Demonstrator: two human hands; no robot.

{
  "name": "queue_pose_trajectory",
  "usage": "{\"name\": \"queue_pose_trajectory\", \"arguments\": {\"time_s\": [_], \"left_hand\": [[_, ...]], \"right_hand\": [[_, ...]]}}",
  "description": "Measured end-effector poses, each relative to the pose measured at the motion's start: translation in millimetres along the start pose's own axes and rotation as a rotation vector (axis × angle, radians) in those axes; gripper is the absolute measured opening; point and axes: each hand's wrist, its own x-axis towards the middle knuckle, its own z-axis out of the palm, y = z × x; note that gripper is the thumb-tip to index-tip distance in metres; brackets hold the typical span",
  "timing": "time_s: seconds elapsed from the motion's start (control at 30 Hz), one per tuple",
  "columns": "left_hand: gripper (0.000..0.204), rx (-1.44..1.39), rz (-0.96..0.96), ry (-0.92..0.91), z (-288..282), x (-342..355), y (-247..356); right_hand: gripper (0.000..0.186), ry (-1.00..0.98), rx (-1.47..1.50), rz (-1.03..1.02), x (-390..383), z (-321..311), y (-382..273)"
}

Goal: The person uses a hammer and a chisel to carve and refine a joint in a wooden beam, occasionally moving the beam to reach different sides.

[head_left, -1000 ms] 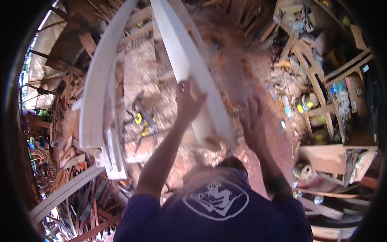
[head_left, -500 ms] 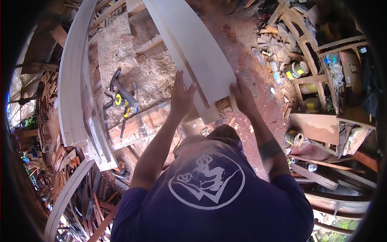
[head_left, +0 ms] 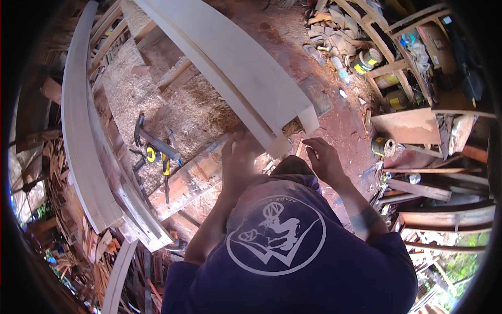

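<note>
A long, pale wooden board [head_left: 240, 63] with a curved edge and a stepped strip along its left side runs from the far top to its near end in front of me. My left hand [head_left: 241, 154] is beside the strip's near end; motion blurs its fingers, and contact with the wood cannot be made out. My right hand [head_left: 325, 159] hangs just off the board's near right corner, fingers apart and holding nothing. Left of my left hand lie a hammer [head_left: 160, 145], a yellow tape measure [head_left: 151, 154] and a yellow-and-black handled tool [head_left: 166, 165].
Long curved timbers [head_left: 86, 141] stand along the left, above piled wood scraps. Sawdust covers the bench planks [head_left: 193, 170]. On the right are a plastic bottle [head_left: 340, 70], an open can [head_left: 383, 147], a wooden frame [head_left: 389, 68] and stacked offcuts [head_left: 418, 191].
Both hands have come off their earlier places on the board and drawn back toward me. The right hand has let go of the right edge. The view has shifted, moving the board leftward in it.
</note>
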Motion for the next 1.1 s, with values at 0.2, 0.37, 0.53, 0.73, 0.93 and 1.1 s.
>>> {"name": "queue_pose_trajectory", "arguments": {"time_s": [0.2, 0.37, 0.53, 0.73, 0.93, 1.1], "left_hand": [[0.026, 0.013, 0.257, -0.093, -24, -7, -32], [0.025, -0.176, 0.184, -0.19, -34, -17, -64], [0.023, -0.299, 0.034, -0.218, -35, -35, -90], [0.02, -0.176, 0.195, -0.25, -47, -20, -94], [0.019, -0.136, 0.377, -0.177, -50, 32, -57], [0.02, -0.112, 0.333, -0.159, -45, 63, -37]], "right_hand": [[0.051, -0.048, -0.428, -0.184, 32, 29, -25], [0.058, -0.119, -0.682, -0.184, 35, 36, -21], [0.034, -0.081, -0.6, 0.257, -16, 35, 4], [0.031, 0.481, -0.282, 0.303, -85, 39, 47], [0.04, 0.369, 0.976, 0.687, -79, 50, 2], [0.053, 0.197, 1.428, 0.608, -40, 37, -51]]}}
